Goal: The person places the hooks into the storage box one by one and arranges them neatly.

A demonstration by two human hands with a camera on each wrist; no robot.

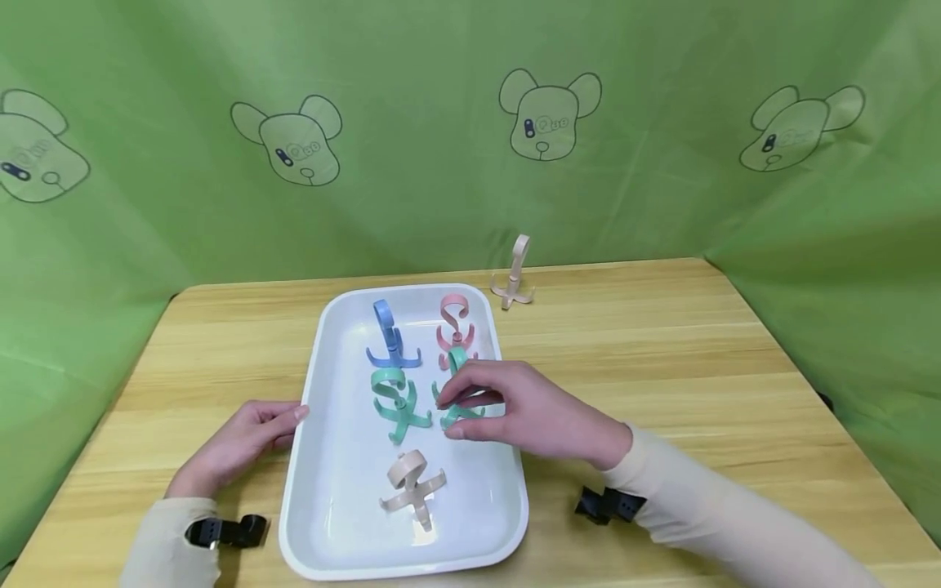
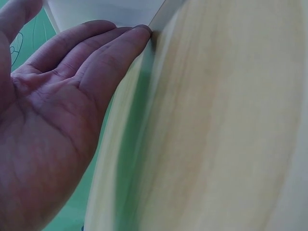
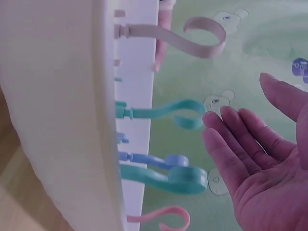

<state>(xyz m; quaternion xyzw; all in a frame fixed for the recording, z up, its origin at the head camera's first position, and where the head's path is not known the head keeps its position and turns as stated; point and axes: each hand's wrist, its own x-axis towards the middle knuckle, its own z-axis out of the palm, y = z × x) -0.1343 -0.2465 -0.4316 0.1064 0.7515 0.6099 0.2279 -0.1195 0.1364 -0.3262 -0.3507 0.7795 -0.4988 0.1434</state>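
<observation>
A white tray (image 1: 341,506) holds several four-pronged plastic hanging hooks with curled tops. My left hand (image 1: 243,441) touches the tray's left side; in the left wrist view its fingers (image 2: 103,62) are straight, their tips against the tray. Over the tray's right side hovers my right hand (image 1: 515,408), in front of a green hook (image 1: 457,359) that it partly hides. The right wrist view shows that hand (image 3: 269,154) apart from the hooks, with nothing between fingers and thumb. A second green hook (image 1: 401,412) stands to its left, and a beige hook (image 1: 413,492) nearer the front.
At the back of the tray stand a blue hook (image 1: 393,347) and a pink hook (image 1: 457,335). Behind the tray's back right corner, another beige hook (image 1: 514,282) stands on the wooden table (image 1: 662,343). A green curtain (image 1: 426,196) rises behind the table.
</observation>
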